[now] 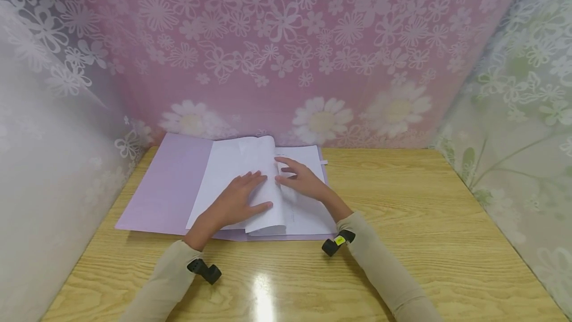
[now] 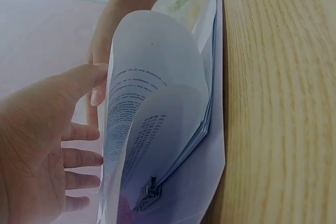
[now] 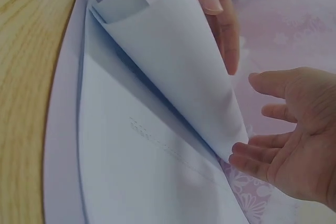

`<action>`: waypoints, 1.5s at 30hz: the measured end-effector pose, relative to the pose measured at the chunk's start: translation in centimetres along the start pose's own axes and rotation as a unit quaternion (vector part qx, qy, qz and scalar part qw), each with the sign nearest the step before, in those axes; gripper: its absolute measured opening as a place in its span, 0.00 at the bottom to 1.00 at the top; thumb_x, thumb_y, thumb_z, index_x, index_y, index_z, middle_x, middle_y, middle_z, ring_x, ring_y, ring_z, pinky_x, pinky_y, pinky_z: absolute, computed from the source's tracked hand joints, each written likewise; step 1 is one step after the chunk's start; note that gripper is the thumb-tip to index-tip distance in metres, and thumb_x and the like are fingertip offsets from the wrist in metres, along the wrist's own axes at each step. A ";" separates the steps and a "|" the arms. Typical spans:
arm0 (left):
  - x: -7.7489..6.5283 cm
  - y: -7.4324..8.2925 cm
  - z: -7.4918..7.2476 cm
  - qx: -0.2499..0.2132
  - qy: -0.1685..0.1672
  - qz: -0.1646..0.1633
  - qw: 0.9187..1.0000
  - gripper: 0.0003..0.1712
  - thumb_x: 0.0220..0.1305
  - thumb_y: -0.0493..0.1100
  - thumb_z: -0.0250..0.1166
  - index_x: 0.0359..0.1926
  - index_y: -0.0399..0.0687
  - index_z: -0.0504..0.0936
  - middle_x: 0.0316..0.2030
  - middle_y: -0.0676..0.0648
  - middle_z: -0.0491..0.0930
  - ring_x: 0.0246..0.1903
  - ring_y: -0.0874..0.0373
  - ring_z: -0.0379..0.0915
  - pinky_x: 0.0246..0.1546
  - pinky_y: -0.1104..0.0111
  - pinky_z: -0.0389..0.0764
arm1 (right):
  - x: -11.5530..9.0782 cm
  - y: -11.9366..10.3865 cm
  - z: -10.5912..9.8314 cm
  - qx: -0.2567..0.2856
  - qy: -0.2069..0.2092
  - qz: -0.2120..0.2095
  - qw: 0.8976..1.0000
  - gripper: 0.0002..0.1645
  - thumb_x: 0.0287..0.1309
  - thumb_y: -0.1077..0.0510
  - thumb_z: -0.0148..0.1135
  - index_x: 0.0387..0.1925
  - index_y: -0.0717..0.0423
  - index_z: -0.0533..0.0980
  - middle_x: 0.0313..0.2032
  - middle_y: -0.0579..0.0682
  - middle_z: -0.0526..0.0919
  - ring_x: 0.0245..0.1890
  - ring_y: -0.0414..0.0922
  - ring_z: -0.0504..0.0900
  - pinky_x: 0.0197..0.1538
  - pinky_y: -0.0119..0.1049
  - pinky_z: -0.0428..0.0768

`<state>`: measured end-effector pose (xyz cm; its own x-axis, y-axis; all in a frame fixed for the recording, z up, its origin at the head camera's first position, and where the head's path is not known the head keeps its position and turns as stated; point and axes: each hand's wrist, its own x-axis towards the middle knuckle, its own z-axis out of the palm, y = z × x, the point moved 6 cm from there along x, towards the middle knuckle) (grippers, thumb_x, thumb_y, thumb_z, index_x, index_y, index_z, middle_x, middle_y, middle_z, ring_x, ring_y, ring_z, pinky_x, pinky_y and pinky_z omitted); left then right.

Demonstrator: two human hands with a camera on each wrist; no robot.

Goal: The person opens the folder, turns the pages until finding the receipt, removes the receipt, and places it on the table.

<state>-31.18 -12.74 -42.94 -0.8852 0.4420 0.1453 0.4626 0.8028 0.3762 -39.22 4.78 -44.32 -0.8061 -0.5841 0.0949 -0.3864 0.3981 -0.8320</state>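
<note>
A lilac folder (image 1: pixel 167 188) lies spread open on the wooden table, with white printed sheets inside. Several sheets (image 1: pixel 267 155) are turned over to the left and arch in a loose curl. My left hand (image 1: pixel 234 200) lies over them with fingers spread, its thumb near the curled edge. Across the fold, my right hand (image 1: pixel 306 180) has its loosely bent fingertips right at the curl, above the flat sheets (image 1: pixel 308 217). The left wrist view shows lines of print on the curled pages (image 2: pixel 157 40) and a metal clip (image 2: pixel 149 195) low in the binding.
The wooden table (image 1: pixel 402 202) extends to the right and in front of the folder. A white tab (image 1: pixel 323 162) sticks out at the folder's right edge. A pink floral curtain (image 1: pixel 250 53) hangs behind the table, with pale floral sheeting (image 1: pixel 514 153) along the right side.
</note>
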 end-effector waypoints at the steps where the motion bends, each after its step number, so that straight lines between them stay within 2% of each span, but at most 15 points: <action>1: 0.0 -0.1 0.0 0.004 0.002 -0.002 1.000 0.46 0.67 0.67 0.63 0.75 0.46 0.66 0.76 0.39 0.62 0.77 0.39 0.56 0.76 0.43 0.59 | 0.0 0.0 -0.2 -0.003 0.002 -0.002 1.000 0.37 0.72 0.51 0.61 0.77 0.52 0.61 0.78 0.53 0.61 0.72 0.59 0.70 0.70 0.51 0.75; 8: 0.0 -0.7 0.0 0.022 0.008 -0.015 1.000 0.47 0.65 0.68 0.64 0.76 0.47 0.66 0.76 0.38 0.63 0.73 0.37 0.62 0.73 0.44 0.64 | -0.2 0.2 -1.5 -0.012 0.015 -0.010 1.000 0.36 0.70 0.54 0.63 0.75 0.55 0.64 0.76 0.56 0.65 0.71 0.60 0.71 0.68 0.55 0.76; 15: -0.1 -1.2 -0.4 0.024 0.021 -0.010 0.999 0.48 0.64 0.67 0.66 0.74 0.43 0.67 0.74 0.34 0.64 0.71 0.35 0.64 0.71 0.44 0.68 | -0.3 1.1 -3.0 -0.039 0.021 -0.021 0.999 0.37 0.69 0.55 0.64 0.74 0.59 0.64 0.74 0.59 0.67 0.71 0.60 0.71 0.69 0.55 0.75; 23: -0.2 -2.0 -0.5 0.013 0.018 -0.009 1.000 0.47 0.62 0.64 0.69 0.74 0.43 0.68 0.75 0.36 0.63 0.73 0.37 0.62 0.72 0.45 0.66 | -0.6 2.4 -5.1 -0.069 0.039 0.006 0.997 0.39 0.68 0.54 0.65 0.75 0.57 0.64 0.74 0.58 0.67 0.72 0.59 0.70 0.70 0.56 0.74; 33: -0.3 -2.8 -0.1 0.007 -0.025 -0.016 1.000 0.47 0.62 0.61 0.70 0.76 0.47 0.66 0.78 0.40 0.58 0.76 0.38 0.56 0.75 0.45 0.62 | -1.0 4.7 -7.3 -0.064 0.061 0.039 0.995 0.41 0.66 0.54 0.67 0.75 0.57 0.63 0.74 0.59 0.67 0.73 0.61 0.67 0.72 0.59 0.70; 41: -0.5 -3.2 -0.5 -0.003 -0.043 -0.006 0.999 0.46 0.63 0.58 0.71 0.76 0.50 0.65 0.80 0.43 0.55 0.78 0.37 0.52 0.74 0.41 0.60 | -1.3 6.1 -8.0 -0.068 0.067 0.067 0.993 0.42 0.66 0.55 0.68 0.76 0.60 0.62 0.76 0.61 0.63 0.75 0.63 0.63 0.73 0.59 0.68; 45: -0.6 -3.4 -0.6 -0.012 -0.054 -0.012 0.998 0.46 0.62 0.58 0.71 0.77 0.52 0.64 0.80 0.44 0.54 0.78 0.38 0.50 0.75 0.41 0.60 | -1.4 6.8 -8.1 -0.066 0.064 0.078 0.993 0.42 0.66 0.55 0.67 0.76 0.60 0.62 0.76 0.61 0.62 0.75 0.63 0.62 0.74 0.59 0.66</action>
<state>-32.21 -15.96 -43.75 -0.8847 0.4647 0.0363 0.4389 0.8045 0.4002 -44.39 14.00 -45.68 -0.9079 -0.4165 0.0473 -0.3015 0.5704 -0.7641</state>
